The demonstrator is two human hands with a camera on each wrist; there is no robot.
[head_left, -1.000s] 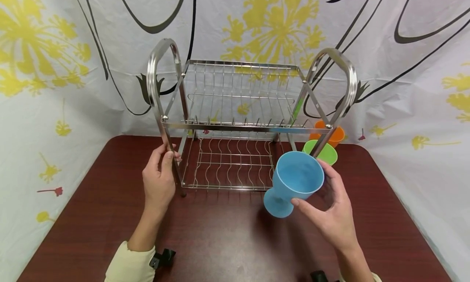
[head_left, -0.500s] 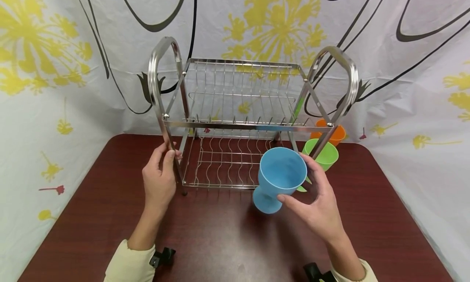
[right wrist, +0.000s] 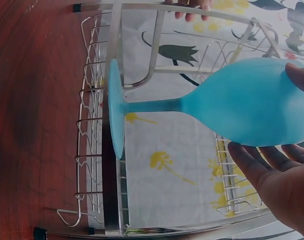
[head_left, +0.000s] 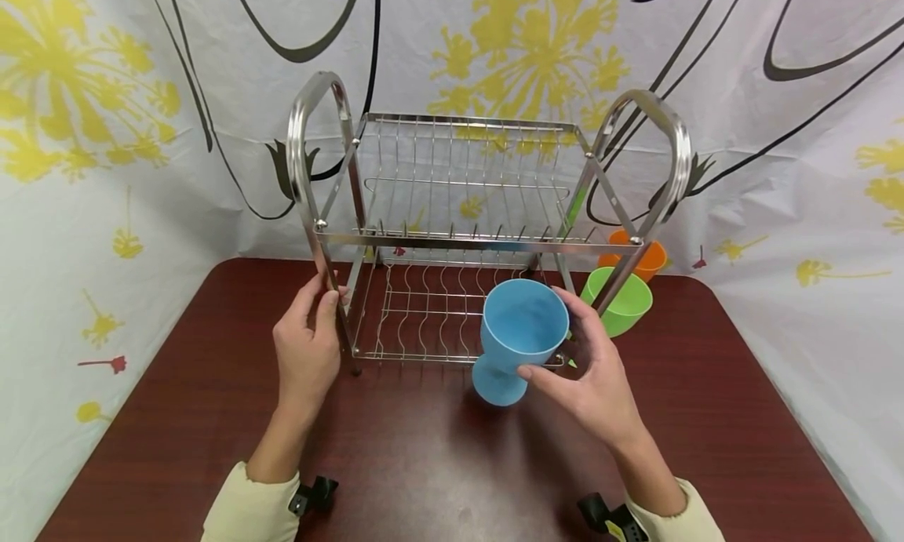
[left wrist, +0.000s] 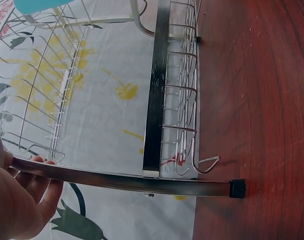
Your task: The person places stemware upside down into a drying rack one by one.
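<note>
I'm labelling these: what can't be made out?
Head view: base of the green cup, mostly behind the right hand.
Head view: base of the orange cup, behind the green cup.
Right wrist view: rim of the blue goblet, cropped at right.
Left wrist view: that goblet, mostly cropped at top.

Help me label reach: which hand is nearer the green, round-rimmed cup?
Right. The right hand, holding the blue stemmed goblet, is just in front of the cup; the left hand grips the silver metal rack's post on the opposite side.
</note>
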